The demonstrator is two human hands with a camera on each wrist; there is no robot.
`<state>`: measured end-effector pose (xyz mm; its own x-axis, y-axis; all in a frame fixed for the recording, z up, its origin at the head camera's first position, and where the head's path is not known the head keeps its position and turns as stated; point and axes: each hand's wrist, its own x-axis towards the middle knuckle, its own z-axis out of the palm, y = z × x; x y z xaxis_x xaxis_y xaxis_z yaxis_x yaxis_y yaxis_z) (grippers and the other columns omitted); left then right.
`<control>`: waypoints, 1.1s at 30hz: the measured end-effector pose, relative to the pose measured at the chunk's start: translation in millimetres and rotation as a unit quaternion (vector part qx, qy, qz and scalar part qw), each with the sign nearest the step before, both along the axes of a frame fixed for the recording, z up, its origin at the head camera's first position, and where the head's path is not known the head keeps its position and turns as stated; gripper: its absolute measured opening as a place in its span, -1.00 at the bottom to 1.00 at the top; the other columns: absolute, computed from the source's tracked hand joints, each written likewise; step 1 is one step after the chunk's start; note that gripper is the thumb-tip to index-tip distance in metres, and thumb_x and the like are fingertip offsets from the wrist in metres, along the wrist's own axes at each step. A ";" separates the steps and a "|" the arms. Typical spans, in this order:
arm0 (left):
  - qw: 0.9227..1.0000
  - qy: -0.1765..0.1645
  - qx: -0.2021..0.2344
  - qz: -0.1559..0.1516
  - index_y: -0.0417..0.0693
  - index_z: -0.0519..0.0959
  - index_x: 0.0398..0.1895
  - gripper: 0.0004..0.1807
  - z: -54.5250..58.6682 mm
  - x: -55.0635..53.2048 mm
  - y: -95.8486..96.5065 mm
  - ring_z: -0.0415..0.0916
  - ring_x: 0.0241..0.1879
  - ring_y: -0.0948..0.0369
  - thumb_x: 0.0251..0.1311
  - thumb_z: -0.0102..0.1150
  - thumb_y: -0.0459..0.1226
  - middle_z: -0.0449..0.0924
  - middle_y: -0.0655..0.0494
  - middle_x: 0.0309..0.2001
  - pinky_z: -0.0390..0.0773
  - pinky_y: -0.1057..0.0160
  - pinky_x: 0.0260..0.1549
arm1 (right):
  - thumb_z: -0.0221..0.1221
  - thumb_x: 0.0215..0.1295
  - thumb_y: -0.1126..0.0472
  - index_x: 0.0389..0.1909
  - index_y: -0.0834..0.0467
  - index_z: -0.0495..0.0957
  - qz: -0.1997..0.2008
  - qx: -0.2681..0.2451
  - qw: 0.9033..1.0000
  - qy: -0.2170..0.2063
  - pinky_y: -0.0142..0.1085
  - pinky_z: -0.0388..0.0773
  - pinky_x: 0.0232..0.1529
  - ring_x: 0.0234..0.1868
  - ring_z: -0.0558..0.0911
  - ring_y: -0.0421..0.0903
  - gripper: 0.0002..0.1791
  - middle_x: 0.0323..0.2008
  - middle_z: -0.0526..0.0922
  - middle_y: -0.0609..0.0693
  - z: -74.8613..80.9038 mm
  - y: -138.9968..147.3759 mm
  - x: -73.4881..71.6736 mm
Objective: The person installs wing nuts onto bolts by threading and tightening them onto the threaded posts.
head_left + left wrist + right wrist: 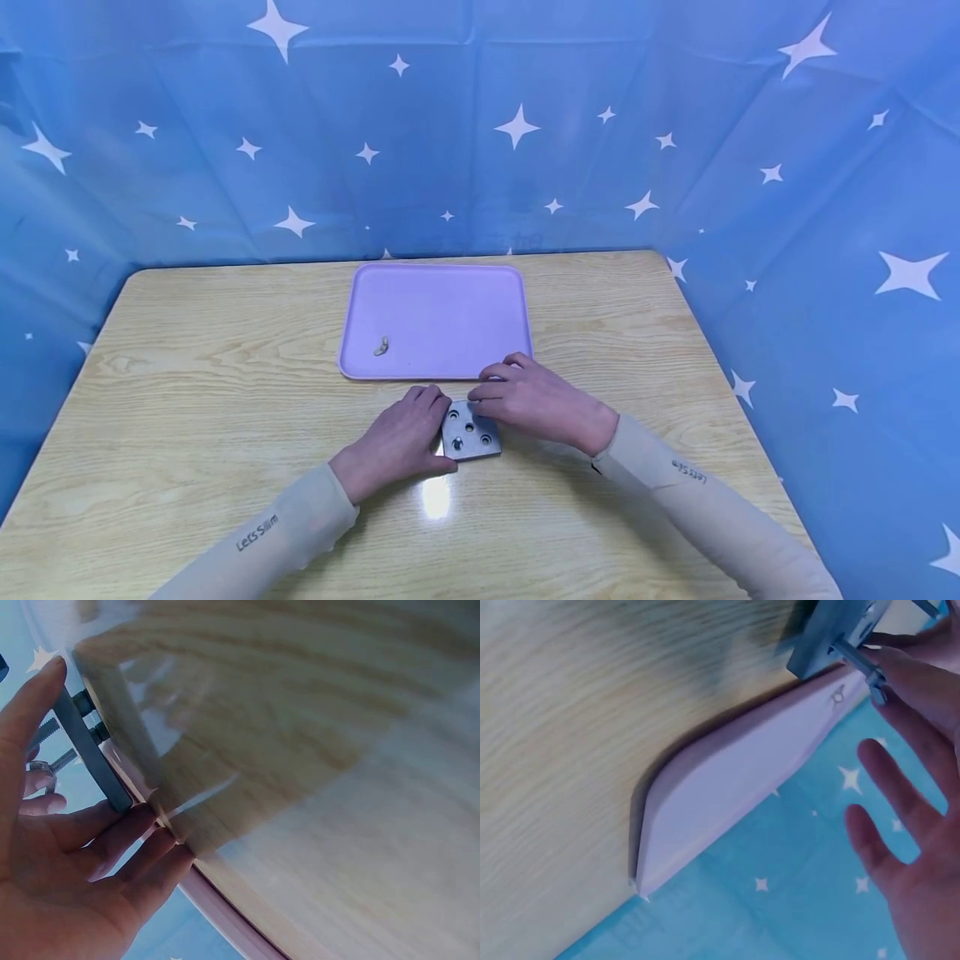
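Observation:
A square grey metal plate (477,451) with several holes lies near the table's middle. My left hand (397,437) grips its left side, thumb at the near corner, fingers at the far one. Threaded bolts (64,760) stick up through the plate, and dark bolt heads (98,733) show beneath it in the left wrist view. One bolt (457,443) stands bare at the near left corner. Over the far right corner, my right hand (536,402) pinches a wing nut (876,681) at a bolt's top between thumb and index finger; its other fingers are spread.
Beyond the plate lies a shallow purple tray (442,292). Another wing nut (382,346) rests in its near left part. The wood-grain table (187,400) ends at a blue curtain (450,167) with white stars, at the back and sides.

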<state>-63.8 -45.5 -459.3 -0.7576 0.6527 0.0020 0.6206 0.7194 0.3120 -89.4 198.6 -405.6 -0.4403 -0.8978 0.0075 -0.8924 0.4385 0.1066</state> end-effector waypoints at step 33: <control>1.000 0.010 -0.009 -0.003 -0.19 0.52 0.02 -0.15 0.7 0.5 0.7 0.47 -0.04 0.04 -0.18 0.60 0.21 0.44 0.04 -0.12 0.62 0.10 -0.13 | 0.34 0.34 0.09 0.28 -0.04 0.58 -0.056 -0.041 0.995 -0.076 -0.07 0.46 0.15 0.25 0.52 -0.07 -0.51 0.25 0.61 -0.13 -4.6 -1.4 1.4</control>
